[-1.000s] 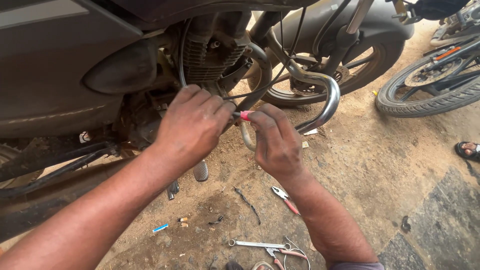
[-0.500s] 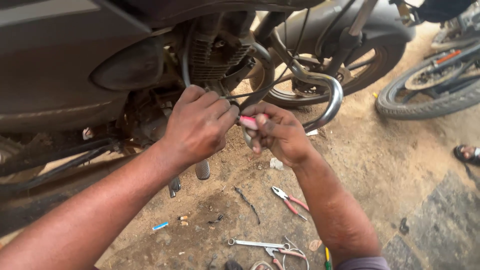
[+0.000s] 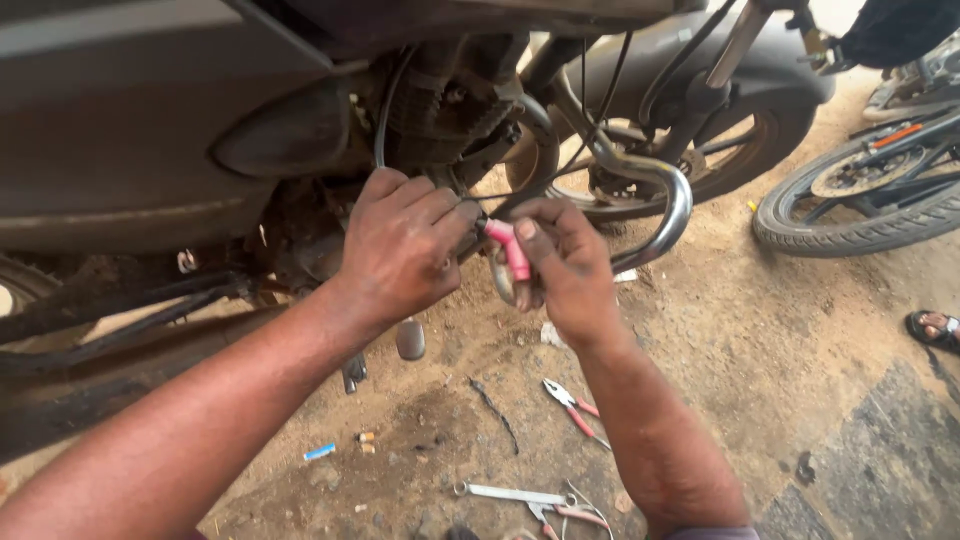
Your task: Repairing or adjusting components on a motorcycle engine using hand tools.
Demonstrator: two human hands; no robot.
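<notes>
- Left hand [image 3: 405, 245]: fingers curled tight against the motorcycle engine [image 3: 450, 105]; what they hold cannot be told.
- Right hand [image 3: 565, 265]: fingers closed around a pink-handled tool [image 3: 510, 250], just beside the chrome crash guard [image 3: 670, 205].
- Ground: red-handled pliers [image 3: 572, 408], spanner [image 3: 510, 493].

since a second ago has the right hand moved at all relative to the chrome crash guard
Yes. The right hand with the pink-handled tool has shifted slightly left, away from the chrome guard's bend and closer to the left hand.
</notes>
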